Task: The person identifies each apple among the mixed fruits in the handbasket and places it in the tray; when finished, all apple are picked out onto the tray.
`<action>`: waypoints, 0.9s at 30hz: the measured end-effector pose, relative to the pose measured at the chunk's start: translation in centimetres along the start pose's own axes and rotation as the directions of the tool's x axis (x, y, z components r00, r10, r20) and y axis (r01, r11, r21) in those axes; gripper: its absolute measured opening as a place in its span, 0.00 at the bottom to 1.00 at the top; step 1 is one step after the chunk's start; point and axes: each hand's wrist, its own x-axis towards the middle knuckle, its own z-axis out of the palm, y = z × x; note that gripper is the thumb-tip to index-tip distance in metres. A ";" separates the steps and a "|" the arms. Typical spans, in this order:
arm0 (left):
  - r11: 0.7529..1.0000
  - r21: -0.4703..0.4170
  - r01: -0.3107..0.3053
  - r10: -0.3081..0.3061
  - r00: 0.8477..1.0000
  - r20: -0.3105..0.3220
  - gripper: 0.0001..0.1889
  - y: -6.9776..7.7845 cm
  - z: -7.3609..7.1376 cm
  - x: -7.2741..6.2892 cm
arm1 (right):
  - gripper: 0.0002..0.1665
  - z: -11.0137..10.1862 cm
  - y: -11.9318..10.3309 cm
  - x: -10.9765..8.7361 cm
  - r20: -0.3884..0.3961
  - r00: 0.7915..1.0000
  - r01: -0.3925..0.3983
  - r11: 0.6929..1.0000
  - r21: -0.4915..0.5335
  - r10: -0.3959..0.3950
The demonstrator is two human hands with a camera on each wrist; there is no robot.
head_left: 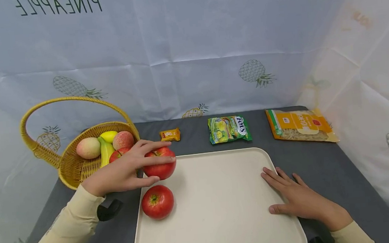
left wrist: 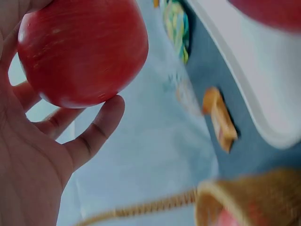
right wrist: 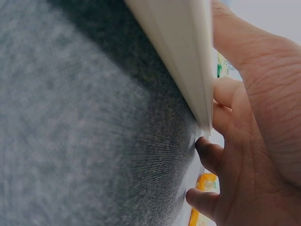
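My left hand (head_left: 129, 167) grips a red apple (head_left: 162, 166) over the tray's far left corner; the left wrist view shows the fingers curved round this apple (left wrist: 87, 52). A second red apple (head_left: 158, 202) sits on the cream tray (head_left: 221, 203), just nearer than the held one. My right hand (head_left: 294, 197) rests on the tray's right edge with its fingers spread, some on the tray and some beyond its rim. In the right wrist view, the hand (right wrist: 254, 108) lies along the tray's side (right wrist: 181, 52).
Left of the tray stands a yellow wicker basket (head_left: 78, 168) with a tall handle, holding peaches, a banana, a lemon and an apple. Behind the tray lie an orange-wrapped snack (head_left: 170, 135), a green snack bag (head_left: 228, 129) and an orange-and-clear bag (head_left: 299, 125).
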 end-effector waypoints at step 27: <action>0.995 0.051 -0.080 0.067 0.974 0.218 0.28 4.2 8.7 7.8 | 0.61 0.1 0.2 -0.1 -0.009 1.000 0.011 1.000 0.020 -0.011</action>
